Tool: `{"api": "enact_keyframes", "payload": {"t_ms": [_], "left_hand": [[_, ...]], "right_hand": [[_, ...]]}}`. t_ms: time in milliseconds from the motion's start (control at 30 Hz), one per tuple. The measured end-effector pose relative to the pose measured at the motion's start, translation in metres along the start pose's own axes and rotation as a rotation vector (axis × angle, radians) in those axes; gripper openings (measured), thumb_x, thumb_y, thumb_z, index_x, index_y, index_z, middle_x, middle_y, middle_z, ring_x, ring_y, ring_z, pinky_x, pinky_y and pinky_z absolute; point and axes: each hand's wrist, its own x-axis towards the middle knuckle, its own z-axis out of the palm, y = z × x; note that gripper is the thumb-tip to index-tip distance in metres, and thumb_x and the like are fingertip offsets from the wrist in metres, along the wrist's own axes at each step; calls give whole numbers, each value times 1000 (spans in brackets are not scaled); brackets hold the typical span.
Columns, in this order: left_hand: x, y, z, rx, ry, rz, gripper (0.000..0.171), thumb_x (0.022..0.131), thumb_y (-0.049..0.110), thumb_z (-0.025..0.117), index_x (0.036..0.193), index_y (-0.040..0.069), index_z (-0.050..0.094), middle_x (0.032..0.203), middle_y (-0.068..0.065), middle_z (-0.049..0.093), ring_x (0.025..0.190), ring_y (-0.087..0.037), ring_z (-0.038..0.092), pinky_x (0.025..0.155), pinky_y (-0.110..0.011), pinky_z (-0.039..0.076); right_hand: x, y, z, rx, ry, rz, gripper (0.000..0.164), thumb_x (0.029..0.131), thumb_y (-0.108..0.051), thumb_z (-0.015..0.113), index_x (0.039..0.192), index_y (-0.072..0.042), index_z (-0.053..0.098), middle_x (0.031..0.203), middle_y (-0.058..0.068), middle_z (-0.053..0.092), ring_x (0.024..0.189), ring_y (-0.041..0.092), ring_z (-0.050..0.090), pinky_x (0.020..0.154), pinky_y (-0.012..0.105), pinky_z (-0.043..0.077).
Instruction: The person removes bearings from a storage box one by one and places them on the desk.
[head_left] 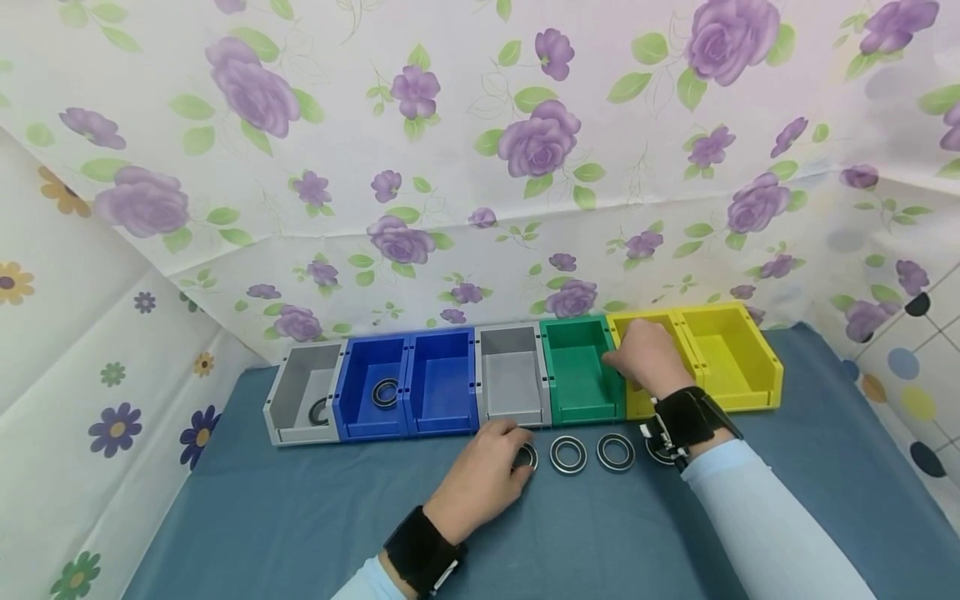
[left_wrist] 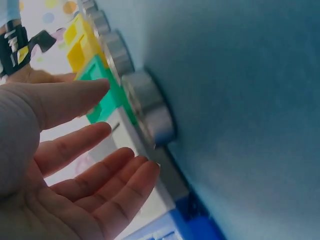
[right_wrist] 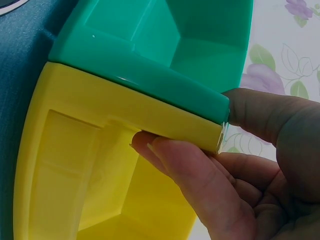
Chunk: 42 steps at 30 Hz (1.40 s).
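left grip (head_left: 480,477) spread by a bearing, right grip (head_left: 651,358) pinching two walls

at the far left of the cloth-covered counter (head_left: 300,517), the end grey bin (head_left: 300,435) holds a part-hidden bearing (head_left: 315,410); beside it the first blue bin (head_left: 373,427) holds a fully visible bearing (head_left: 376,393); the second blue bin (head_left: 442,371) and the middle grey bin (head_left: 512,379) come next; in front of that grey one is the left grip, above a black wrist strap (head_left: 422,546), thumb and fingers well parted and nothing held; the nearest bearing (left_wrist: 150,107) sits on the counter at the gap between thumb and fingers; whether a fingertip brushes it, i cannot tell; rightward, in a spaced line, lie a second bearing (head_left: 554,457), a third bearing (head_left: 602,454) and a fourth bearing (head_left: 662,458), this last partly covered by the right wrist; behind the line the green bin (head_left: 577,367) stands side to side with the inner yellow bin (head_left: 640,406); the right grip is closed to the thickness of their adjoining walls and pinches them near the back, thumb on the green side, fingertips inside the yellow; the outer yellow bin (head_left: 720,358) ends the row
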Motion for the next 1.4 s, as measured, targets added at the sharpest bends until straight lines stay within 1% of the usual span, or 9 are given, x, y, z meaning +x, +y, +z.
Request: {"api": "enact_keyframes", "payload": {"t_ms": [167, 267, 567, 667, 767, 967, 1133, 1300, 1400], "left_hand": [[3, -8, -15, -26, 58, 20, 35, 84, 26, 67, 116, 13, 62, 113, 1, 55, 104, -12, 49, 87, -27, 42], [5, -14, -26, -40, 112, 28, 39, 84, 27, 67, 120, 14, 60, 114, 2, 54, 105, -11, 47, 87, -27, 41], [8, -38, -55, -125, 400, 26, 44, 86, 24, 66, 128, 15, 55, 132, -2, 47, 122, -15, 39, 96, -34, 36], [8, -50, -62, -119, 472, 12, 49, 86, 24, 66, 132, 13, 52, 138, -3, 42, 127, -19, 35, 99, -37, 32], [7, -62, -68, -96, 519, -17, 52, 87, 22, 65, 135, 13, 48, 141, -4, 38, 130, -21, 31, 100, -38, 31], [1, -88, -77, -39, 550, -83, 55, 89, 21, 62, 140, 14, 42, 144, -7, 34, 131, -23, 29, 97, -42, 35], [-4, -109, -78, -14, 537, -152, 55, 92, 21, 59, 142, 12, 38, 144, -12, 33, 131, -27, 29, 97, -46, 34], [-10, -128, -75, -1, 496, -213, 56, 92, 14, 55, 143, 8, 34, 142, -18, 34, 130, -32, 30, 98, -50, 31], [-13, -137, -73, 6, 445, -255, 56, 92, 8, 54, 144, 5, 32, 141, -22, 34, 129, -35, 31, 99, -51, 30]], "right_hand": [[0, -1, -1, 5, -2, 3, 29, 86, -28, 65, 83, 0, 57, 67, 11, 54, 54, 21, 58, 49, 28, 47], [0, -1, -1, 2, 0, 2, 30, 86, -28, 65, 84, 1, 58, 68, 11, 54, 54, 22, 58, 49, 28, 47], [1, -1, -1, -3, 3, 2, 29, 85, -28, 66, 82, 0, 58, 67, 11, 55, 54, 22, 58, 49, 29, 47], [1, 0, -1, 0, 5, 3, 29, 85, -28, 66, 83, 0, 58, 68, 11, 55, 54, 21, 58, 49, 29, 47], [2, 0, 1, -1, 10, 2, 29, 85, -28, 66, 83, 0, 58, 68, 11, 55, 54, 22, 58, 49, 29, 47], [2, 1, 3, -11, 13, 8, 30, 86, -29, 66, 84, -1, 58, 67, 10, 54, 54, 22, 58, 49, 28, 47], [2, 2, 4, -15, 19, 12, 30, 85, -29, 66, 83, -1, 58, 66, 10, 53, 54, 22, 58, 49, 29, 46], [2, 1, 3, -11, 9, 16, 29, 85, -29, 66, 83, -1, 58, 65, 9, 53, 54, 21, 58, 49, 29, 46], [1, 1, 3, -11, 6, 17, 29, 85, -29, 66, 82, -1, 58, 65, 9, 53, 54, 21, 58, 48, 29, 47]]}}
